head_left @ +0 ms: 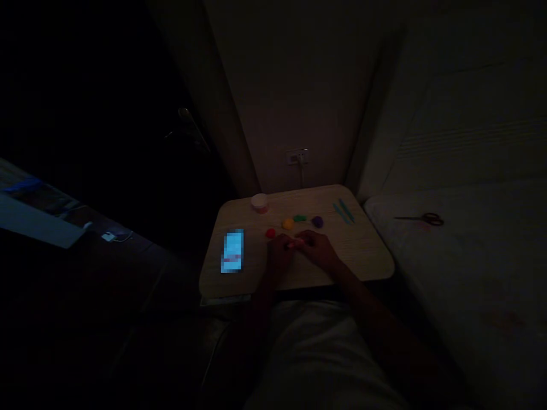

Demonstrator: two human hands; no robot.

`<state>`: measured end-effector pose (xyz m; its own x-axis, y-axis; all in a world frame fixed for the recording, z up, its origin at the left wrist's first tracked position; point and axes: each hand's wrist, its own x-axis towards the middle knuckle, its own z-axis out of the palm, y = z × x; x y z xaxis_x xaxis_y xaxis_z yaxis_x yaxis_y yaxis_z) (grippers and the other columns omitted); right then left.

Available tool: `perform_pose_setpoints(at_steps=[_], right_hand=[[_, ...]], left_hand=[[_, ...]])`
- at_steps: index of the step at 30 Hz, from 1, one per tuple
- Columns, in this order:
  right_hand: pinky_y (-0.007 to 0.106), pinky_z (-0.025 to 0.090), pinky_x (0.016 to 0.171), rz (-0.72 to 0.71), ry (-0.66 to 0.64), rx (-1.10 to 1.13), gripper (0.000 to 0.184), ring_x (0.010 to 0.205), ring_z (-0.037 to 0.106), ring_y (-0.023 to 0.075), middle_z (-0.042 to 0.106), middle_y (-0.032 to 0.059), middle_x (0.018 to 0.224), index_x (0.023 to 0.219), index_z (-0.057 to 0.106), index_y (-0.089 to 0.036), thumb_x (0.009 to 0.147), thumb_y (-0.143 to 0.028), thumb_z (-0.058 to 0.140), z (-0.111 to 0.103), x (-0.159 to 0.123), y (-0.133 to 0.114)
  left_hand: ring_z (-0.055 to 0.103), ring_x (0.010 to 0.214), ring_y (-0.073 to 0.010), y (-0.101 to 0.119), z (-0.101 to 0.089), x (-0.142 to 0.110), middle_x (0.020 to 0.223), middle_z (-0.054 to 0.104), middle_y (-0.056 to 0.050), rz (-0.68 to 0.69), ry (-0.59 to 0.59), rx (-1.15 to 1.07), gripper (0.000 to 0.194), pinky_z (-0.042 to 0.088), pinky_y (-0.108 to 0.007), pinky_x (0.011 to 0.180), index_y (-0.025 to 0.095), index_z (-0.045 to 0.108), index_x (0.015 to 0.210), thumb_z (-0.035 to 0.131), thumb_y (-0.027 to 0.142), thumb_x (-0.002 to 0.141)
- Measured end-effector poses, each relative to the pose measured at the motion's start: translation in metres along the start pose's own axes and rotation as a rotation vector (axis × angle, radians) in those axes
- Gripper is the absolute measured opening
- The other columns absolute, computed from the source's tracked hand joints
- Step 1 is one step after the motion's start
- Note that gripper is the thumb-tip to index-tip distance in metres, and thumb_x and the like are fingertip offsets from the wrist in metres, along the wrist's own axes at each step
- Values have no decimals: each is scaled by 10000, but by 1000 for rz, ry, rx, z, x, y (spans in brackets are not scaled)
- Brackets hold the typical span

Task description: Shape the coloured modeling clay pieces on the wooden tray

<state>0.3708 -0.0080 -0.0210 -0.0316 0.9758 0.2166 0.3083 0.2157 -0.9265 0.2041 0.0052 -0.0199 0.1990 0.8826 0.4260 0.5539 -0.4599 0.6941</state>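
Observation:
Over the small wooden table (363, 259), my left hand (280, 252) and my right hand (317, 248) meet with bent fingers. Between their fingertips is a pinkish-red piece of modelling clay (296, 244), partly covered by the fingers. Just beyond my left hand lies a red clay ball (270, 233). Farther back are a yellow clay lump (288, 224), a green clay piece (299, 218) and a purple clay lump (317, 221). Two thin blue-green sticks (346, 210), like modelling tools, rest at the back right. The room is dark, so finger detail is faint.
A lit phone (232, 251) with a blurred screen lies on the table's left side. A round tub (260, 204) stands at the back left. Scissors (431, 218) lie on a pale bed-like surface to the right. A wall socket (297, 156) with a plugged-in cable is behind.

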Motion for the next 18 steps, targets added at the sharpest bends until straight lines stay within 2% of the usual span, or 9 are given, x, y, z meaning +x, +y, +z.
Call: perform_pose_setpoints(at_steps=[2,6,9,12,14,16,18], right_hand=[[275,499,646,-1,-22,-9,293,726,681,196,769,48,815,941,763,-181,785,-429,772,1,0,-1],[293,520,679,-20,-36,11,252,745,698,202,785,57,851,923,779,-180,835,-407,715,0,0,-1],[312,544,725,-37,-28,47,287,790,712,215,792,64,898,978,778,-180,839,-420,704,-1,1,3],[332,560,769,-38,-14,87,334,819,716,222,793,67,956,1042,765,-180,813,-421,725,0,3,7],[345,568,788,-19,4,113,355,832,718,228,791,70,975,1056,756,-174,797,-417,738,0,4,10],[348,572,774,10,24,138,364,830,718,233,790,76,957,1047,754,-163,807,-435,730,0,5,11],[346,572,767,15,29,144,360,824,717,233,790,79,940,1023,758,-162,833,-464,706,-1,5,10]], left_hand=[[577,710,-162,2,1,-1,743,636,-14,41,-25,41,168,454,-283,687,179,605,725,636,189,889],[601,868,-200,12,3,-2,931,647,-68,143,-80,43,80,505,-336,813,183,610,912,548,196,961],[606,1014,-236,16,2,-4,1047,636,-104,190,-88,18,132,516,-401,945,179,610,1040,491,173,984],[588,1183,-261,14,4,-6,1277,580,-146,189,-130,-22,347,493,-456,1066,189,556,1308,464,141,977],[521,1329,-300,10,5,-8,1468,461,-178,180,-175,-40,575,452,-498,1134,201,410,1499,505,125,937],[427,1436,-327,4,6,-9,1586,344,-180,180,-221,-68,739,401,-522,1184,216,293,1584,540,108,896],[382,1475,-320,-1,6,-8,1617,326,-156,182,-256,-119,751,372,-514,1209,239,302,1590,545,112,890]])
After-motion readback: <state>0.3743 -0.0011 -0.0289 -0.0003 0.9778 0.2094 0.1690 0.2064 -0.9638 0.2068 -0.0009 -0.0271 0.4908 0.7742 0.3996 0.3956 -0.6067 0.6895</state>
